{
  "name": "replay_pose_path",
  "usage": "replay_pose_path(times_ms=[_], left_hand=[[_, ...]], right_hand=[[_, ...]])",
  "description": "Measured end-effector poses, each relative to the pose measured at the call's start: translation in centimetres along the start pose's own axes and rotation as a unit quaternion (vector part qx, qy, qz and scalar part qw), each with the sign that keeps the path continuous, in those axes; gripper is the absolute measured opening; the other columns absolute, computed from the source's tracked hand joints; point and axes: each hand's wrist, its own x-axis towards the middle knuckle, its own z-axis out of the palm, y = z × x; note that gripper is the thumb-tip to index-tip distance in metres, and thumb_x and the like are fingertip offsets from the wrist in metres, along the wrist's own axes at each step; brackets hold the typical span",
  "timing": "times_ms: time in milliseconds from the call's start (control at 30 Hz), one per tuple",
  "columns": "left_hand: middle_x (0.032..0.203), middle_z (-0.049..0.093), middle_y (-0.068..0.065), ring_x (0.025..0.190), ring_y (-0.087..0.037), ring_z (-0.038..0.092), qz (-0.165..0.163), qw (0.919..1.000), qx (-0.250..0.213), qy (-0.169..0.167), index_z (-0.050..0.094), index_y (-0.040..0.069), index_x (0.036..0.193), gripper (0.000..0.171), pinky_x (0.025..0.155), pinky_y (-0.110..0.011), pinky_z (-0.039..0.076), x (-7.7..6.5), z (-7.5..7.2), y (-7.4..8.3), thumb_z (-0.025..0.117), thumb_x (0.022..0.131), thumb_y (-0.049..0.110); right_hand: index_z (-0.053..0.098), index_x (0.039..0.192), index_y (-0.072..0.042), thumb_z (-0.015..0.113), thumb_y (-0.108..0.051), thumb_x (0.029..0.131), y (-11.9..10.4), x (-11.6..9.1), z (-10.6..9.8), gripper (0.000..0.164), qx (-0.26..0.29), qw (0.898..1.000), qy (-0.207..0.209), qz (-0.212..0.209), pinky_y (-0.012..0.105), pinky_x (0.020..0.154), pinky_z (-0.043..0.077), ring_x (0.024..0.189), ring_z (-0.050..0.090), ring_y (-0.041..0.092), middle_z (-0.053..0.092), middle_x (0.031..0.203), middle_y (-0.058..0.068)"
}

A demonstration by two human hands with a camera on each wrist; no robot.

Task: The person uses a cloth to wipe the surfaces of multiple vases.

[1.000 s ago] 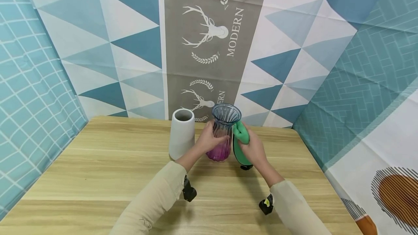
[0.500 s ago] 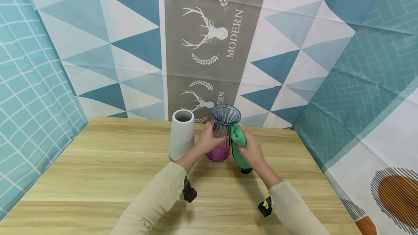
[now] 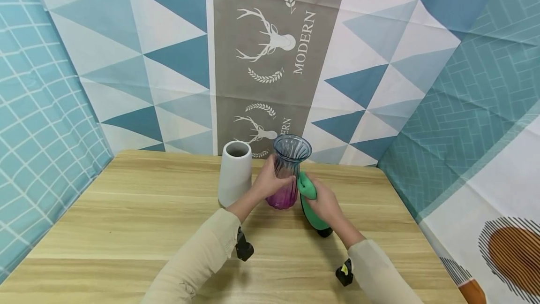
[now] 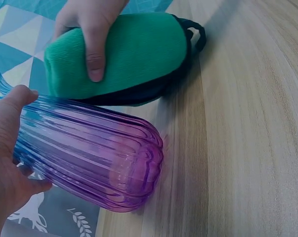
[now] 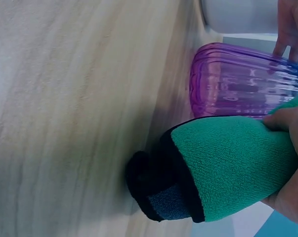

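Note:
A ribbed glass vase (image 3: 285, 186), blue at its flared mouth and purple toward the base, stands near the back of the table. My left hand (image 3: 271, 179) grips it round the body from the left, thumb and fingers on opposite sides in the left wrist view. In my right hand (image 3: 324, 198) is a folded green cloth (image 5: 237, 165) with dark edging, pinched between thumb and fingers. The cloth lies against the vase's right side, below the rim, and its lower end hangs down close to the tabletop. Part of the cloth is hidden by the right hand.
A white tapered vase (image 3: 235, 177) stands just left of the glass one, close to the left forearm. The wooden table (image 3: 139, 229) ends at a patterned cloth backdrop (image 3: 177, 60). A black camera (image 3: 243, 246) sits at the left wrist, another (image 3: 344, 273) at the right.
My right hand has slid the cloth downward along the vase's right side, from near the rim to lower on the body. The left hand and the glass vase have stayed in place.

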Motion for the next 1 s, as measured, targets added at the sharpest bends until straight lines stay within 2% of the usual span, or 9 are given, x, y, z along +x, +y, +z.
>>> replay_pose_path(times_ms=[333,567,833,1000], left_hand=[[0.14,0.04,-0.023,0.132,-0.034,0.04,-0.024,0.9996,0.01,-0.005,0.024,-0.001,0.142,0.089,0.109,-0.047,0.033,-0.3,-0.1,0.1,0.076,0.076,0.03],[0.137,0.044,-0.021,0.13,-0.033,0.042,-0.013,0.9999,0.004,-0.004,0.027,0.0,0.14,0.084,0.11,-0.045,0.034,-0.2,0.0,0.0,0.076,0.077,0.025],[0.136,0.045,-0.021,0.13,-0.032,0.042,0.0,1.0,-0.002,-0.001,0.03,-0.001,0.139,0.08,0.11,-0.044,0.033,-0.2,0.0,-0.1,0.076,0.076,0.02],[0.136,0.044,-0.022,0.13,-0.033,0.042,0.006,1.0,-0.002,-0.003,0.029,-0.002,0.139,0.081,0.11,-0.044,0.033,-0.2,-0.1,-0.1,0.075,0.076,0.018]], right_hand=[[0.045,0.138,-0.006,0.07,-0.003,0.079,0.5,-0.3,0.2,0.065,-0.009,1.0,-0.021,0.001,0.05,0.091,0.048,0.113,0.056,0.037,0.056,0.129,0.02],[0.044,0.139,-0.01,0.068,-0.008,0.083,0.3,-0.1,-0.3,0.062,0.022,1.0,0.013,0.007,0.051,0.087,0.049,0.109,0.059,0.037,0.058,0.125,0.02],[0.041,0.142,-0.013,0.064,-0.014,0.087,-0.7,0.8,-1.7,0.059,0.041,0.998,0.05,0.014,0.053,0.092,0.046,0.118,0.053,0.037,0.053,0.134,0.018],[0.04,0.142,-0.014,0.063,-0.014,0.088,-1.3,1.1,-2.2,0.059,0.045,0.997,0.065,0.008,0.052,0.089,0.047,0.118,0.053,0.035,0.051,0.136,0.017]])
